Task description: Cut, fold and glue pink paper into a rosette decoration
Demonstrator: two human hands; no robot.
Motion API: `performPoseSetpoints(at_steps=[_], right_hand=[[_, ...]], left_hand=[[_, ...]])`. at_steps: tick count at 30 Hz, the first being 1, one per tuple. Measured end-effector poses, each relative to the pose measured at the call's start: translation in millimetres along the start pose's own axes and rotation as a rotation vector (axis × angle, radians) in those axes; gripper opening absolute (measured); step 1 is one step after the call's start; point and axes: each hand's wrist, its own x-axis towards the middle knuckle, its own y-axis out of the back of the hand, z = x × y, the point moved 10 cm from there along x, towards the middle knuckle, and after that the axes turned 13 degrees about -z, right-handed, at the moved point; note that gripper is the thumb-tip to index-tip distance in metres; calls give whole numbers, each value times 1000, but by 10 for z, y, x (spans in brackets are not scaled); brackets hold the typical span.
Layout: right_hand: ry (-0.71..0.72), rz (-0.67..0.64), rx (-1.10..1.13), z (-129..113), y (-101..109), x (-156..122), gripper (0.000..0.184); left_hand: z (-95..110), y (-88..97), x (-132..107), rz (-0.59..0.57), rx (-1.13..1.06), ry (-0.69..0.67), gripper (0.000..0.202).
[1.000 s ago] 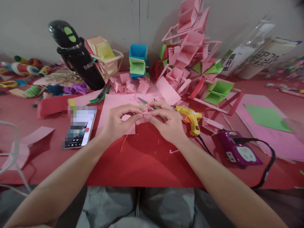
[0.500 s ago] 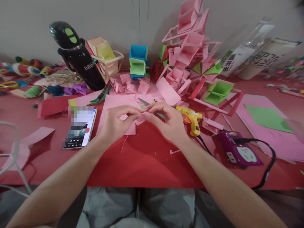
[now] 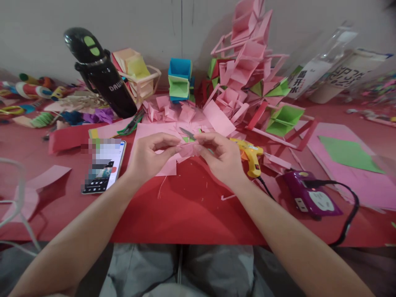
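A small folded piece of pink paper (image 3: 187, 150) is held up between my hands over the red table. My left hand (image 3: 151, 154) pinches its left end between thumb and fingers, and my right hand (image 3: 218, 156) grips the right end the same way. Just behind it lie scissors (image 3: 187, 133), their blades pointing up and left, the handles partly covered by my right hand. Pink paper sheets (image 3: 145, 138) spread beneath and beyond my left hand. A yellow glue gun (image 3: 253, 154) rests to the right of my right hand.
Left of my hands lies a phone (image 3: 107, 169), with a black bottle (image 3: 105, 78) behind it. Pink paper constructions (image 3: 247, 62) are stacked at the back. A purple power strip (image 3: 311, 194) with a black cable sits at the right. Green paper (image 3: 349, 152) lies beyond it.
My hands have drawn slightly apart, and more of the pink paper between my fingers shows now. The things on the table have stayed in place.
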Motion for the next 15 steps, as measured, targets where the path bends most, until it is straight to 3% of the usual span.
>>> performPoseSetpoints(at_steps=[15], right_hand=[[65,-1,-38,-97,-11,-23,9]], left_hand=[[69,-9,11,-35,-11,-53,6]])
